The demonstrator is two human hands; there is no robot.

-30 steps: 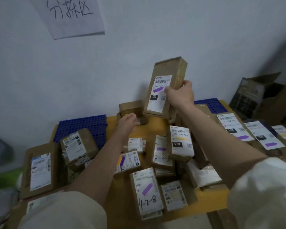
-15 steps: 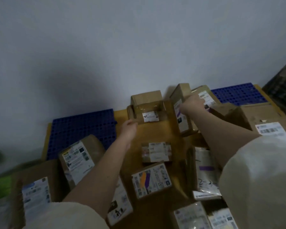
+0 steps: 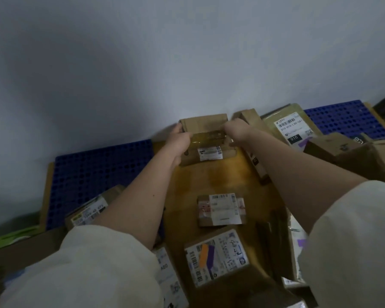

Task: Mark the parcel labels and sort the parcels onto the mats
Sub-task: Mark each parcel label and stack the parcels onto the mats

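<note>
A yellow-brown table [image 3: 220, 181] against the wall, with a blue mat [image 3: 98, 174] at far left and another blue mat [image 3: 342, 118] at far right. Scattered over the top, labelled cardboard parcels [image 3: 220, 210], some overlapping

A plain pale wall [image 3: 187, 52] rises behind a yellow-brown wooden table [image 3: 220, 181], dimly lit.

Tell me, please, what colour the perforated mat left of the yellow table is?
The perforated plastic mat is dark blue, seen best in the head view.
</note>
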